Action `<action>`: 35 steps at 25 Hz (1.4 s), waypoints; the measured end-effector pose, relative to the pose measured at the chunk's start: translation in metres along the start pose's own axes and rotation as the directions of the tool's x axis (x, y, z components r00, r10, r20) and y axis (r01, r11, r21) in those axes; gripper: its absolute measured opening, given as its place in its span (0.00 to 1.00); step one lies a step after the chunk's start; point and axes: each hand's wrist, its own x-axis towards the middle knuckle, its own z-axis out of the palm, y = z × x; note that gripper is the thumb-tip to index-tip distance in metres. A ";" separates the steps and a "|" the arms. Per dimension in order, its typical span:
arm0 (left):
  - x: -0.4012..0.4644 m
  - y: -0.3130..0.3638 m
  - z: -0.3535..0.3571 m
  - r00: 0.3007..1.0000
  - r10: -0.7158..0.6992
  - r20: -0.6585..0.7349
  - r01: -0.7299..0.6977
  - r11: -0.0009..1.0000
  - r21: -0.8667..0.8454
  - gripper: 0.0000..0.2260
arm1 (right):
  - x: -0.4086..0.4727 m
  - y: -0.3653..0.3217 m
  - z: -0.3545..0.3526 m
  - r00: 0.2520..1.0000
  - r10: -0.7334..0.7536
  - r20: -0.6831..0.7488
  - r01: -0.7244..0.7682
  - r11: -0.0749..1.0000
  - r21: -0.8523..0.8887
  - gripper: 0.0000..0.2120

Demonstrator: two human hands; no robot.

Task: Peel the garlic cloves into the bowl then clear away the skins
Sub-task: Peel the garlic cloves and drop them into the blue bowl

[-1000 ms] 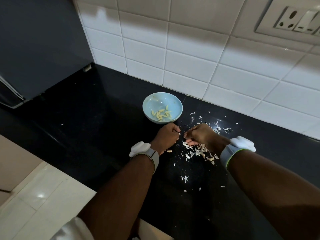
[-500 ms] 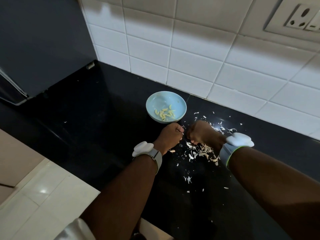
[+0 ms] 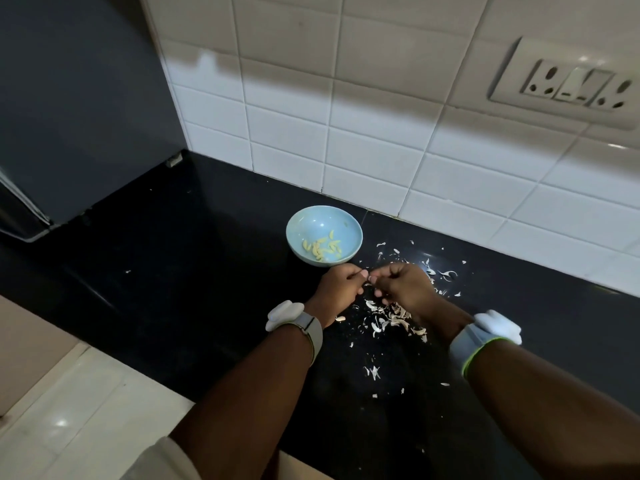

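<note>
Left hand (image 3: 341, 287) and right hand (image 3: 403, 285), fingers curled, meet fingertip to fingertip over a black counter (image 3: 173, 271), pinching something too small to make out. Peeled garlic cloves (image 3: 322, 249) lie in the blue bowl (image 3: 301, 226) just beyond; skins (image 3: 391, 317) scatter near and right. Since half a second ago, the hands have closed together.

no readable text, label, brand, number or sign appears anywhere in this view. the wall socket plate (image 3: 568, 85) carries only plain holes and a switch, with no lettering that can be made out.
</note>
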 end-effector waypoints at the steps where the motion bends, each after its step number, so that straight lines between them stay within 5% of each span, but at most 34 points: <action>1: -0.003 0.003 0.001 1.000 -0.004 0.004 0.004 0.998 -0.057 0.08 | -0.002 -0.001 0.000 1.000 0.003 0.006 -0.003 0.998 0.059 0.03; 6: -0.014 0.008 0.007 0.998 -0.053 -0.021 0.045 0.963 -0.265 0.04 | -0.011 0.003 0.001 0.999 0.025 0.042 -0.035 0.964 0.265 0.07; 15: -0.008 0.029 0.015 1.000 0.002 0.030 0.007 0.957 -0.291 0.03 | -0.026 -0.001 -0.005 0.994 0.101 -0.047 -0.054 0.806 0.590 0.05; 23: 0.002 0.045 0.026 0.989 -0.074 0.126 0.107 0.956 -0.274 0.03 | -0.029 0.001 -0.018 0.988 0.044 -0.150 0.033 0.880 0.473 0.06; 29: 0.003 0.046 0.032 0.996 0.064 0.067 -0.054 0.988 -0.143 0.06 | -0.022 0.002 -0.012 0.969 -0.013 -0.247 0.111 0.916 0.385 0.06; 35: 0.010 0.038 0.039 0.987 0.160 0.017 -0.160 0.987 0.007 0.09 | -0.021 -0.001 -0.011 0.989 0.014 -0.150 0.066 0.852 0.520 0.11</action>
